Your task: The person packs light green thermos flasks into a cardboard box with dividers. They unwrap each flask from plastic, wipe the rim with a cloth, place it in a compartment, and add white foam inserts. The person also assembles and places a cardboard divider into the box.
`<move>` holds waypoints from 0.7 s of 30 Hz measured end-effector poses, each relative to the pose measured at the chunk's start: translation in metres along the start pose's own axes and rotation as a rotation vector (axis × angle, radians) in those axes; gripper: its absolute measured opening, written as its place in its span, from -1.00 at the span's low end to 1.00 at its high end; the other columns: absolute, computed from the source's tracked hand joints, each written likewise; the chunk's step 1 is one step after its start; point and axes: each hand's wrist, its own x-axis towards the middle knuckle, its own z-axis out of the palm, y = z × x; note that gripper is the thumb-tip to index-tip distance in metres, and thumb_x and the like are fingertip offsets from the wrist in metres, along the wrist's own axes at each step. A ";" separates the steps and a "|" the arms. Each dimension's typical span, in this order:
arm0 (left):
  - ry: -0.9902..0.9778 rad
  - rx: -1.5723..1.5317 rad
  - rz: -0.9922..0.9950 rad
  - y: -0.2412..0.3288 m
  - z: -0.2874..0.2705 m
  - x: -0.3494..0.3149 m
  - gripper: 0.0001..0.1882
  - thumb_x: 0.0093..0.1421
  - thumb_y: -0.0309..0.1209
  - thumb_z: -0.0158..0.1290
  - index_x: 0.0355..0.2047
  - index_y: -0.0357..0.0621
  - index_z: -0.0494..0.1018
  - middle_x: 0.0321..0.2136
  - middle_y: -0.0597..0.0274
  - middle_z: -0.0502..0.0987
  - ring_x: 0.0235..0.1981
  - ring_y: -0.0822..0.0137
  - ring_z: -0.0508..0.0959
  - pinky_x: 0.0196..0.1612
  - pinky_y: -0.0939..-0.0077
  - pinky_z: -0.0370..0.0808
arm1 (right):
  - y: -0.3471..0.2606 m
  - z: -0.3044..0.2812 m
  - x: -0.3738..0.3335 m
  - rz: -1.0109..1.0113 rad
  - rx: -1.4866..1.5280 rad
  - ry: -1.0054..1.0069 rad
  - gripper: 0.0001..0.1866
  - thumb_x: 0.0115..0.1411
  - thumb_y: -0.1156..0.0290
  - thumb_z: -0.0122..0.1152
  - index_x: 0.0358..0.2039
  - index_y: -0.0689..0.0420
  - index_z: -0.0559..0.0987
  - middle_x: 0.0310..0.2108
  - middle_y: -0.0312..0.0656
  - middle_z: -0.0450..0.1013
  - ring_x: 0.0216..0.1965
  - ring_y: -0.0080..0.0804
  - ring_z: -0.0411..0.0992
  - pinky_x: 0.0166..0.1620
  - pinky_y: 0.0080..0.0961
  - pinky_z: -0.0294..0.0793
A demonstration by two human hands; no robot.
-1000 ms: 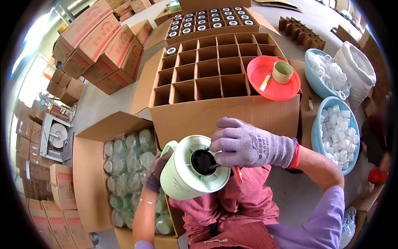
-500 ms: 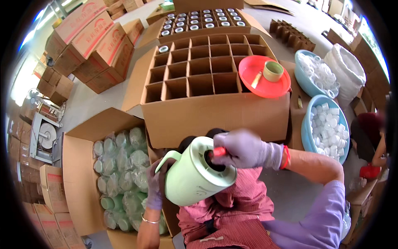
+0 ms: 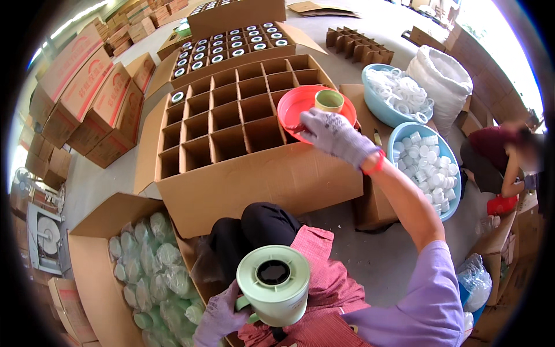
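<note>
My left hand point(image 3: 222, 312), in a grey-white glove, grips the handle of a pale green thermos jug point(image 3: 289, 309). The jug stands upright over my lap, its round dark mouth point(image 3: 273, 272) facing up with no lid on it. My right hand point(image 3: 332, 133), gloved too and with a red band at the wrist, is over a round red plate point(image 3: 289, 110) at the box's near right corner. Its fingers are closed round a small red piece point(image 3: 298, 128), mostly hidden by the glove. Beside those fingers a green cup point(image 3: 329, 100) stands on the plate.
A divided carton point(image 3: 260, 182) holds one jug in its far left cell; behind it is a filled carton point(image 3: 231, 61). Bagged green jugs point(image 3: 153, 260) fill a box at left. Blue basins hold white rings point(image 3: 399, 89) and white caps point(image 3: 425, 168). Another person point(image 3: 491, 153) sits far right.
My right hand has left the jug's mouth with the red piece and moved up to the red plate. My left hand has lowered the jug and turned it upright.
</note>
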 end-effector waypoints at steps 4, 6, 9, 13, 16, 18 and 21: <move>-0.408 -0.087 -0.289 -0.006 -0.018 0.022 -0.35 0.03 -0.41 0.14 0.17 -0.11 0.25 -0.28 -0.03 0.61 -0.26 0.14 0.65 -0.28 0.40 0.56 | 0.088 0.043 0.002 0.258 -0.206 -0.182 -0.68 0.11 0.23 0.16 -0.25 0.22 0.50 -0.28 0.03 0.49 -0.24 -0.02 0.51 -0.23 -0.12 0.51; -0.361 -0.215 -0.370 -0.021 -0.019 0.023 -0.40 0.07 -0.42 0.10 0.16 -0.15 0.26 -0.24 -0.02 0.60 -0.27 0.17 0.64 -0.29 0.41 0.57 | 0.109 0.044 -0.008 0.276 -0.199 -0.250 -0.67 0.09 0.21 0.18 -0.27 0.23 0.51 -0.25 0.06 0.48 -0.21 0.01 0.50 -0.18 -0.13 0.49; -0.109 -0.561 -0.442 -0.056 -0.019 0.003 -0.45 0.11 -0.41 0.06 0.14 -0.20 0.28 -0.20 -0.01 0.59 -0.25 0.17 0.63 -0.26 0.40 0.58 | 0.106 0.036 -0.025 0.226 0.028 0.055 -0.76 0.11 0.24 0.17 -0.34 0.15 0.53 -0.33 0.00 0.48 -0.25 -0.03 0.48 -0.18 -0.19 0.46; 0.286 -1.304 -0.333 -0.095 0.006 -0.008 -0.52 0.17 -0.40 0.00 0.11 -0.27 0.30 -0.16 0.00 0.56 -0.23 0.18 0.62 -0.21 0.38 0.59 | 0.138 -0.007 -0.104 0.495 -0.021 0.329 -0.80 0.14 0.28 0.13 -0.35 0.13 0.56 -0.34 -0.01 0.49 -0.26 -0.04 0.48 -0.18 -0.24 0.46; 0.336 -1.751 -0.182 -0.116 0.017 0.005 -0.56 0.21 -0.39 -0.05 0.08 -0.32 0.32 -0.12 0.01 0.55 -0.21 0.19 0.60 -0.17 0.36 0.60 | 0.220 0.001 -0.204 0.962 -0.177 0.046 -0.63 0.07 0.13 0.19 -0.21 0.11 0.59 -0.23 0.09 0.51 -0.05 0.06 0.42 -0.01 -0.15 0.43; 0.322 -1.900 -0.129 -0.126 0.016 0.013 -0.58 0.24 -0.38 -0.08 0.06 -0.35 0.33 -0.10 0.02 0.53 -0.20 0.19 0.59 -0.15 0.35 0.60 | 0.238 0.026 -0.242 0.913 -0.083 0.039 -0.55 0.05 0.13 0.21 -0.07 0.09 0.53 -0.13 0.15 0.47 -0.01 0.11 0.40 0.05 -0.13 0.41; 0.262 -2.046 -0.156 -0.095 0.011 0.025 -0.62 0.28 -0.44 -0.25 0.04 -0.40 0.30 -0.04 -0.04 0.47 -0.17 0.20 0.57 -0.15 0.40 0.62 | 0.253 0.057 -0.236 0.954 0.002 0.088 -0.41 0.03 0.18 0.24 0.09 0.07 0.42 -0.02 0.20 0.40 0.03 0.16 0.36 0.12 -0.14 0.38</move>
